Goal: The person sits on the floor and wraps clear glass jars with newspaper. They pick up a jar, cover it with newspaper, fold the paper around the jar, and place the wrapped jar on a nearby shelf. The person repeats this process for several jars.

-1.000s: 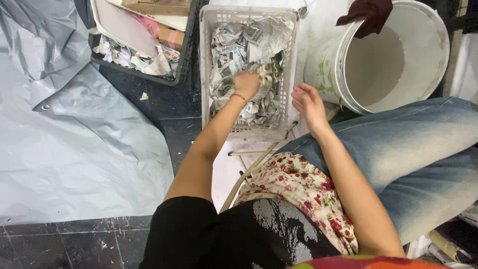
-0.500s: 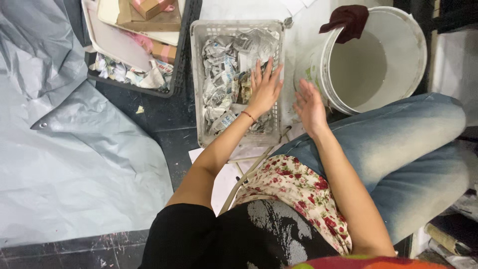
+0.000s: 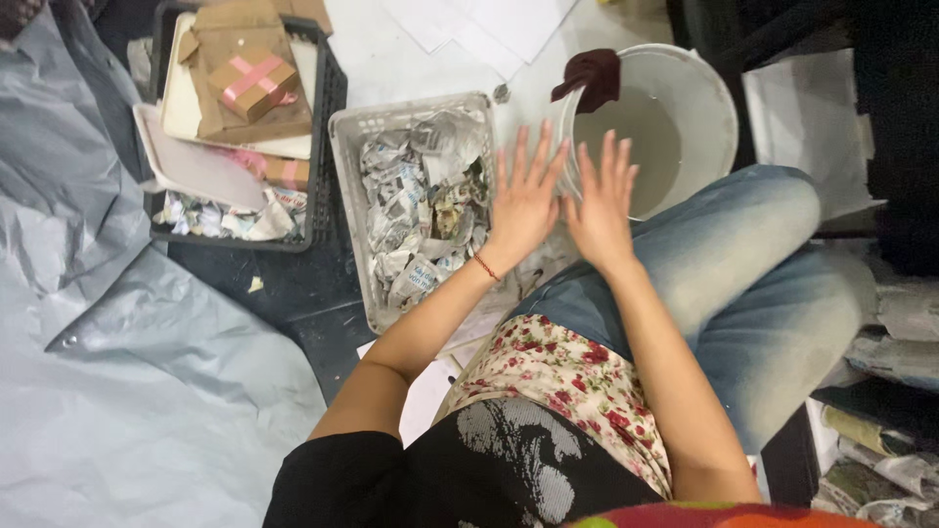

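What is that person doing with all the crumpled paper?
A person sits on the floor with both hands raised, fingers spread and holding nothing. The left hand hovers over a grey plastic crate full of crumpled newspaper. The right hand is beside a white bucket with a dark red cloth on its rim.

Crumpled matt newspaper (image 3: 421, 210) fills a slotted plastic crate (image 3: 352, 186) (pale grey), beside a smooth white plastic bucket (image 3: 704, 108).
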